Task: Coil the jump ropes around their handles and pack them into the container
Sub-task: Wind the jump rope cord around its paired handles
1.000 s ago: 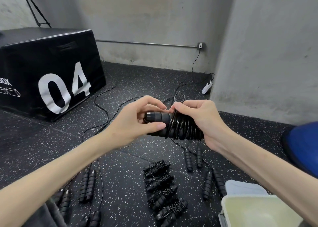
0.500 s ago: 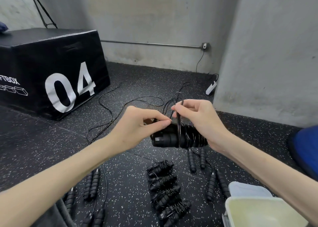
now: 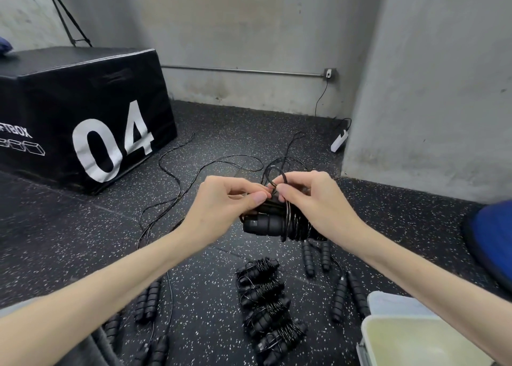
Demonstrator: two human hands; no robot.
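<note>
In front of me I hold a black jump rope bundle (image 3: pixel 273 224), its handles side by side with thin cord wound round the right part. My left hand (image 3: pixel 221 207) pinches the cord's end just above the handles. My right hand (image 3: pixel 313 202) grips the coiled part and pinches a small loop of the cord with its fingertips. On the floor below lie several coiled jump ropes (image 3: pixel 266 304) in a column. The pale container (image 3: pixel 415 340) sits at the bottom right, open, with its lid (image 3: pixel 393 303) behind it.
Uncoiled ropes lie on the speckled floor: handle pairs at the left (image 3: pixel 148 302) and the right (image 3: pixel 317 257), cords trailing away. A black box marked 04 (image 3: pixel 83 110) stands at the left, a blue ball (image 3: pixel 490 243) at the right, and a white power strip (image 3: pixel 339 141) by the wall.
The bundle has tilted and dropped slightly. Both hands' fingertips have come together above the handles, now pinching a small loop of the cord's end.
</note>
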